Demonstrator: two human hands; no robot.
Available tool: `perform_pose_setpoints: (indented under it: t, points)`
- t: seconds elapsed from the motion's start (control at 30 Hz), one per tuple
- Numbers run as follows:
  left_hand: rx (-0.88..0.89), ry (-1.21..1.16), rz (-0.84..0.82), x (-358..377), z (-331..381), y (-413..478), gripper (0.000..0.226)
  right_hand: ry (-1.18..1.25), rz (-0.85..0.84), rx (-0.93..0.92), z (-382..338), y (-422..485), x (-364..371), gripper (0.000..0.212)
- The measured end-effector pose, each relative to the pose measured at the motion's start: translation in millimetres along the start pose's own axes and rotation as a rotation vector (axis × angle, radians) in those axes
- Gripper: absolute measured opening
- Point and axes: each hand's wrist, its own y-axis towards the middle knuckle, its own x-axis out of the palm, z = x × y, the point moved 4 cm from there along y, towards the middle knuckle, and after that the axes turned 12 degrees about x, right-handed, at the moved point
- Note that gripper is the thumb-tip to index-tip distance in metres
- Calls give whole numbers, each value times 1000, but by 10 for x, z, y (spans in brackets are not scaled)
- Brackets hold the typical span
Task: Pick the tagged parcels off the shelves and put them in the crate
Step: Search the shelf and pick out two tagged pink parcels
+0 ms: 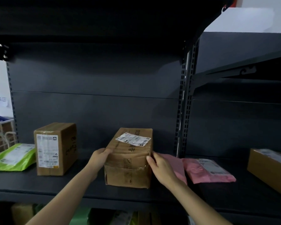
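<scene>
Looks dim and bluish; sinks into shadow under the upper shelf (104,21), brightens at the white wall (250,18) top right, bows near edges.

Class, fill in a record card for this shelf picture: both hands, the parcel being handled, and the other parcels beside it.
left hand: holds left side of middle box
right hand: holds its right side
middle box: rests on shelf, label on top
left of it: upright box, green mailer
right of it: pink mailer, brown box
</scene>
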Motion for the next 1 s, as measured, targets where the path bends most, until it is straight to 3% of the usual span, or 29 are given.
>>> perform_pose_setpoints:
  t: [0.23,0.47,0.57,0.73,0.8,0.87,1.0]
  points:
    - [150,-65,-21,-326,33,-97,41,125,21,-144,-251,-67,256,44]
    - [166,-77,95,-539,3,-80,26,81,-27,-136,-393,-48,423,49]
    - [157,-14,147,-584,-44,-49,45,50,-78,-108,-389,-57,495,51]
    - [170,224,209,-516,21,-43,51,-46,-103,-62,-230,-106,389,54]
    - [288,504,287,-439,182,-109,51,-84,-66,-15,-59,-129,228,53]
    - [530,708,333,-227,397,-237,45,-116,-21,34,148,-163,21,51]
    - [887,748,152,516,666,-495,38,-221,46,140,607,-292,-435,47]
